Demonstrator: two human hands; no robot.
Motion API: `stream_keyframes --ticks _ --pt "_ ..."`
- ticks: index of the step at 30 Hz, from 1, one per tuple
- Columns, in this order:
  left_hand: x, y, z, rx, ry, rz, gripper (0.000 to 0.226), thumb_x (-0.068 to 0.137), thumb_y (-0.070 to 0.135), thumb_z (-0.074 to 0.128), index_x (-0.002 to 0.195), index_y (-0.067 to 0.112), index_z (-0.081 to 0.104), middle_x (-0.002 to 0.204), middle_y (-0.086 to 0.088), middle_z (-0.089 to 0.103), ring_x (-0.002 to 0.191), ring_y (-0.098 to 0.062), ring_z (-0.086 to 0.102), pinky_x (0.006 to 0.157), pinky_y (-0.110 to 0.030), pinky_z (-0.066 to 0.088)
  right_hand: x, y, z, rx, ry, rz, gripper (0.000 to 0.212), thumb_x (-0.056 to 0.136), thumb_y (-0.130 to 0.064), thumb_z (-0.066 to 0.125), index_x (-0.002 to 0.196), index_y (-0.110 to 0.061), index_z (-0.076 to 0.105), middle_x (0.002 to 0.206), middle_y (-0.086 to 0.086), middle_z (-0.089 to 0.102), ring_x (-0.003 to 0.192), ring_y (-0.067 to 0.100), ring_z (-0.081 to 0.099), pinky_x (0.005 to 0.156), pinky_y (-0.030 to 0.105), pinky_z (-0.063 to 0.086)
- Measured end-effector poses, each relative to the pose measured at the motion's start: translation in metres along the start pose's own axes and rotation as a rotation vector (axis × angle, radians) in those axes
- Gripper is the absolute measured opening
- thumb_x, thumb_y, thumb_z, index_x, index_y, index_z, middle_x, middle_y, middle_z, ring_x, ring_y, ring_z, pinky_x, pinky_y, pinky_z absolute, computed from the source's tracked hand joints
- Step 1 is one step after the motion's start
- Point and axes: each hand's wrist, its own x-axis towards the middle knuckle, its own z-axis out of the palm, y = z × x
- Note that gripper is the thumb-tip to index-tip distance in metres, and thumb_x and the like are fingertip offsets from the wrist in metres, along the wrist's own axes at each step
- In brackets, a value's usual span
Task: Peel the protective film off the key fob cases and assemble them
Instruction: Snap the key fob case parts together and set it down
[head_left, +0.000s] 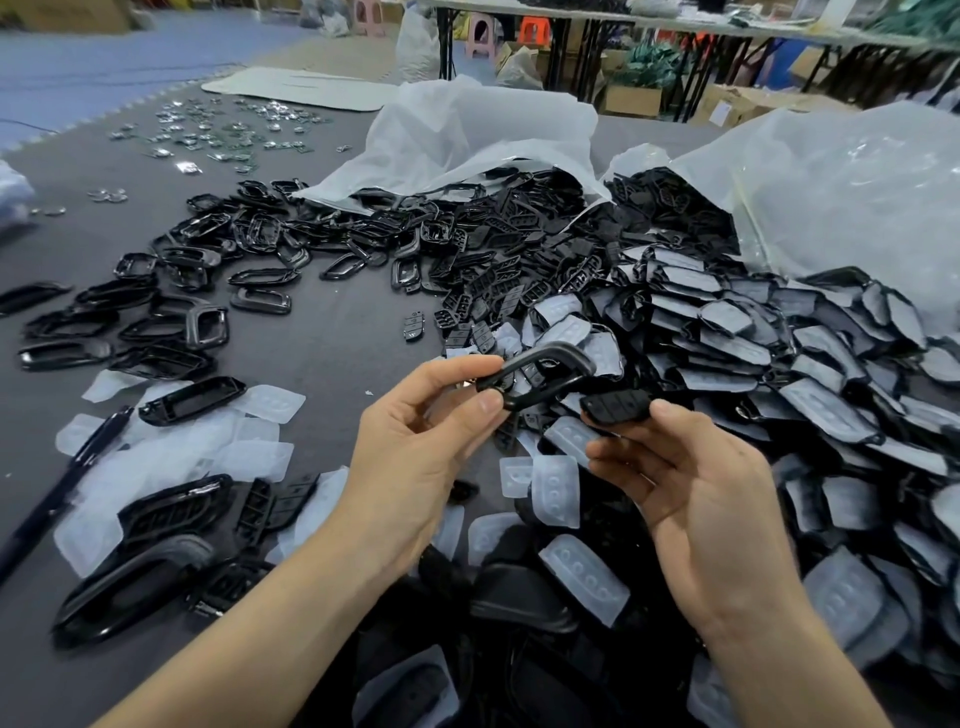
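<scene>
The person's left hand (415, 457) and right hand (701, 499) were bare, with short, evenly trimmed nails. The left forearm (270, 623) and right forearm (779, 670) were bare too, uncovered down to the view's bottom edge.

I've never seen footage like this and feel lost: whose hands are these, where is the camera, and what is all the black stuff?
There is no machine here, just a person working with bare hands. The one picture comes from a camera worn on their head, looking forward and down. The left hand pinches a black frame, part of a key fob case. The right hand holds a black button pad. On the grey mat lie loose frames, a heap of film-covered parts spilling from plastic bags, peeled films and a pen.
</scene>
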Motion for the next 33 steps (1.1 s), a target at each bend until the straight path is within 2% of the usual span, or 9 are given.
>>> stream_keyframes --ticks 8,12,15,20,25,30,33 --pt "-0.0013 0.0002 0.0029 -0.019 -0.002 -0.017 0.022 0.063 0.01 0.07 0.081 0.02 0.077 0.083 0.003 0.074 0.081 -0.006 0.069 0.072 -0.013 0.052 -0.0018 0.0028 0.0011 -0.052 -0.052 -0.055 0.04 0.09 -0.003 0.048 0.06 -0.01 0.074 0.062 0.01 0.068 0.058 0.02 0.066 0.054 0.025 0.053" --pt "0.0 0.0009 0.0014 -0.027 0.02 -0.026 0.022 0.063 0.01 0.07 0.081 0.019 0.077 0.083 0.002 0.073 0.082 -0.007 0.069 0.073 -0.014 0.053 -0.0015 0.0044 0.0042 -0.072 -0.086 -0.051 0.018 0.074 -0.011 0.061 0.059 -0.014 0.071 0.064 0.007 0.067 0.059 0.018 0.066 0.056 0.025 0.054" --pt "0.0001 0.0007 0.001 -0.029 0.032 -0.032 0.022 0.063 0.01 0.07 0.081 0.019 0.077 0.084 0.001 0.073 0.082 -0.007 0.069 0.073 -0.014 0.053 -0.003 0.0049 0.0042 -0.032 -0.142 0.013 0.003 0.065 -0.015 0.063 0.063 -0.012 0.063 0.075 0.018 0.069 0.062 0.024 0.068 0.058 0.029 0.056" --pt "-0.001 0.0002 0.0023 -0.017 0.029 -0.033 0.021 0.064 0.009 0.069 0.08 0.02 0.077 0.082 0.001 0.073 0.081 -0.007 0.069 0.073 -0.014 0.052 -0.0045 0.0042 0.0035 -0.042 -0.174 0.069 0.01 0.064 -0.014 0.064 0.072 -0.01 0.061 0.066 0.013 0.063 0.055 0.022 0.061 0.057 0.034 0.056" --pt "-0.001 0.0002 0.0023 -0.009 0.023 -0.032 0.02 0.063 0.011 0.07 0.079 0.02 0.077 0.083 0.001 0.073 0.082 -0.007 0.069 0.074 -0.014 0.053 -0.0051 0.0026 0.005 -0.067 -0.167 0.048 0.009 0.066 -0.016 0.064 0.068 -0.02 0.071 0.06 0.009 0.056 0.05 0.014 0.054 0.054 0.031 0.055" --pt "-0.0008 -0.0009 0.0026 -0.006 0.027 -0.034 0.02 0.063 0.01 0.07 0.079 0.02 0.077 0.083 0.002 0.073 0.082 -0.008 0.069 0.074 -0.015 0.053 -0.0058 0.0018 0.0049 -0.062 -0.173 0.034 0.008 0.068 -0.015 0.064 0.072 -0.017 0.071 0.062 0.01 0.059 0.051 0.015 0.056 0.055 0.03 0.055" --pt "-0.0009 -0.0015 0.0026 -0.019 0.026 -0.032 0.019 0.064 0.009 0.07 0.079 0.019 0.077 0.083 0.001 0.073 0.082 -0.009 0.069 0.074 -0.015 0.053 -0.0064 0.0013 0.0063 -0.06 -0.18 0.022 0.007 0.071 -0.017 0.066 0.077 -0.019 0.069 0.073 0.013 0.068 0.054 0.019 0.059 0.056 0.031 0.055"
